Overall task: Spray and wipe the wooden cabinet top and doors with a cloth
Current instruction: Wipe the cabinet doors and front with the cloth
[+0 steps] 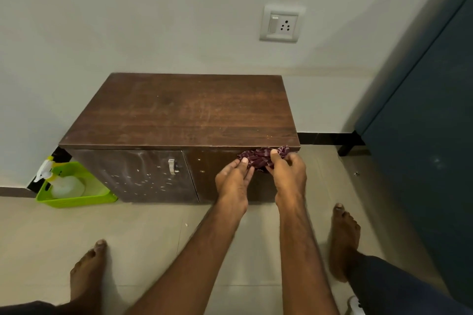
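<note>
A low dark wooden cabinet (179, 110) stands against the wall. Its top is dusty and streaked. The left door (133, 174) is speckled with spray droplets and carries a metal handle (172, 167). In front of the right door, just under the top's front edge, both hands hold a bunched maroon patterned cloth (261, 157). My left hand (234, 178) grips its left side, my right hand (288, 171) its right side. A clear spray bottle (62, 184) with a white and yellow trigger lies in a green basket (76, 199) left of the cabinet.
A wall socket with a switch (280, 23) is above the cabinet. A tall dark blue cupboard (422, 135) stands at the right. My bare feet (343, 238) rest on the beige tiled floor (153, 233) in front of the cabinet.
</note>
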